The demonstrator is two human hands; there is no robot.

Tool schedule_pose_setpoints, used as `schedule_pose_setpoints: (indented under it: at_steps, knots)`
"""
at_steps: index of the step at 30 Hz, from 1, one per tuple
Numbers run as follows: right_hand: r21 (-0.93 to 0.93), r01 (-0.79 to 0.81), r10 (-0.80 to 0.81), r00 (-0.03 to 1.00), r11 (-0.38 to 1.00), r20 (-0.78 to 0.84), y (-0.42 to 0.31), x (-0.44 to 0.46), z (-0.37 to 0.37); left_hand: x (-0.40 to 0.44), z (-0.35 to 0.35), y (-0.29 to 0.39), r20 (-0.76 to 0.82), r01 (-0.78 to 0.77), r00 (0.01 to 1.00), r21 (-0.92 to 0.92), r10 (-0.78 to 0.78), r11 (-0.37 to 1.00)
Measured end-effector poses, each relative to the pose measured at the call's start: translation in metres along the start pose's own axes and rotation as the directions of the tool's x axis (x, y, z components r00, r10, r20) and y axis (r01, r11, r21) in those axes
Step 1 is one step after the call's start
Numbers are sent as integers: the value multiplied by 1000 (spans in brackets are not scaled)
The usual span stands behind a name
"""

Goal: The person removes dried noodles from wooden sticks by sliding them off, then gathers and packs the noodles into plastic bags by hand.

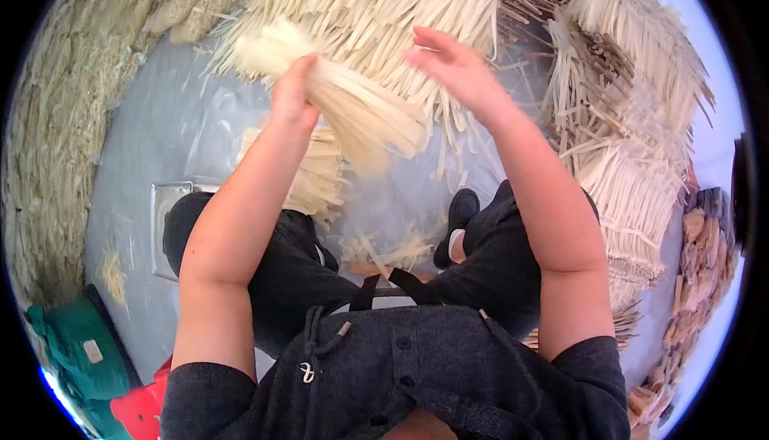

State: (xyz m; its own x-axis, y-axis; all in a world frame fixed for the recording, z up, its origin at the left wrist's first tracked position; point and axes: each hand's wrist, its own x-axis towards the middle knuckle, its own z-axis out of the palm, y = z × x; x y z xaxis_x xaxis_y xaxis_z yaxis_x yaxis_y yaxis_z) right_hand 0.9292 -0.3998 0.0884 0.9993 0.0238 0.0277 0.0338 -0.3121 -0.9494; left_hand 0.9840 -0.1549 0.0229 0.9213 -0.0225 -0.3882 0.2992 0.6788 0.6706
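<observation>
My left hand [296, 92] is wrapped round a loose bundle of pale, flat strips [364, 108]. The bundle slants from upper left to lower right, its ends smeared by motion. To the right of it, my right hand [452, 68] is raised with fingers apart, touching nothing. Below both hands lies a large spread of similar cream-coloured strips [376, 8]. A smaller pile of strips [316, 176] rests on the floor under the left forearm, partly hidden by it. What the strips are made of, I cannot tell.
Layered strip stacks [633, 176] line the right side, with brown bundles [697, 280] beyond. A tall fibrous heap [56, 120] fills the left. A metal tray [164, 232] lies by the left knee on the grey floor [136, 168]. Green [88, 348] and red [140, 408] items sit lower left.
</observation>
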Motion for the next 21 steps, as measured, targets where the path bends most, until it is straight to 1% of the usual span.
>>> schedule_pose_setpoints:
  at_steps: [1, 2, 3, 5, 6, 8, 9, 11, 12, 14, 15, 16, 17, 18, 20, 21]
  knots:
    - [-278, 176, -163, 984, 944, 70, 1, -7, 14, -13, 11, -6, 89, -87, 993, 75, 80, 993]
    - [-515, 349, -299, 937, 783, 181, 0, -13, 28, -26, 23, -9, 185, -180, 971, 143, 152, 973]
    - [-508, 352, -299, 936, 786, 186, -3, -20, 43, -40, 34, -8, 177, -181, 972, 146, 155, 972]
    - [-566, 328, -227, 943, 757, 243, -10, -31, 69, -66, 54, 2, 179, -126, 976, 7, 122, 992]
    - [-562, 330, -228, 942, 759, 246, -15, -31, 74, -72, 56, 7, 176, -128, 977, 9, 125, 992]
    - [-584, 330, -264, 944, 741, 198, -30, -28, 80, -79, 58, 19, 111, -128, 986, -2, 128, 992]
    - [-580, 339, -266, 941, 741, 210, -35, -25, 84, -80, 58, 24, 100, -134, 986, -6, 134, 991]
    - [-565, 245, -177, 969, 788, 174, -43, -19, 94, -78, 53, 33, 214, -187, 961, 27, 177, 982]
    - [-561, 251, -174, 967, 789, 187, -46, -15, 99, -74, 50, 38, 202, -189, 963, 25, 180, 982]
    - [-512, 80, 19, 982, 855, 186, -48, -3, 110, -64, 45, 50, 270, -127, 959, 160, 81, 979]
    - [-512, 85, 20, 980, 855, 197, -39, 7, 116, -57, 42, 61, 261, -129, 961, 156, 85, 979]
    - [-403, 78, -7, 985, 912, 173, -19, 18, 125, -52, 38, 74, 299, -47, 952, 337, -59, 940]
    - [-287, 70, -29, 989, 955, 146, -3, 25, 133, -46, 30, 84, 308, 25, 928, 509, -209, 860]
    - [-288, 69, -24, 987, 955, 156, 12, 32, 138, -37, 18, 91, 299, 31, 931, 504, -208, 863]
    - [-55, -52, 61, 980, 997, 188, 38, 43, 144, -17, -10, 102, 346, 64, 850, 680, -396, 731]
    - [-59, -63, 73, 978, 996, 196, 50, 46, 146, -3, -30, 100, 311, 75, 847, 733, -431, 676]
